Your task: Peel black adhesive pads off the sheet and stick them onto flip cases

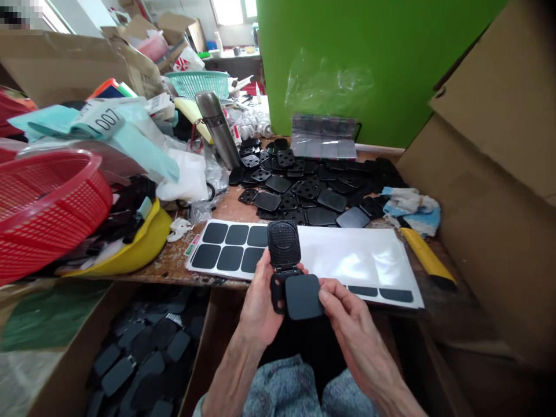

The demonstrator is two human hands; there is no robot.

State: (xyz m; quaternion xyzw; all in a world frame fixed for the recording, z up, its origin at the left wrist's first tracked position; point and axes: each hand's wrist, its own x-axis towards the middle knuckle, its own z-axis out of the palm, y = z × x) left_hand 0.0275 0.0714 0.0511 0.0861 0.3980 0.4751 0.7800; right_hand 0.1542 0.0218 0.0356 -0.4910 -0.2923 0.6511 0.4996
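My left hand [259, 307] is closed around a black hinged case [284, 244], which looks like a compact. Its ridged upper half stands up, and the lower half, with round holes, lies in my palm. Between the thumb and fingers of my right hand [345, 304] is the edge of a dark grey square sticker [304, 297] with rounded corners. The sticker overlaps the lower half of the case and hides part of it; whether they touch I cannot tell. Just beyond my hands lies a white sticker sheet [343, 255] with dark squares at its left and along its front edge.
Black case parts [308, 188] are heaped behind the sheet. A yellow-handled tool [428, 258] and a cloth [412, 208] lie right, beside cardboard [486, 174]. A steel flask [219, 130], a red basket [52, 208] and a yellow container [130, 252] stand left. Below, a box holds dark pieces [143, 359].
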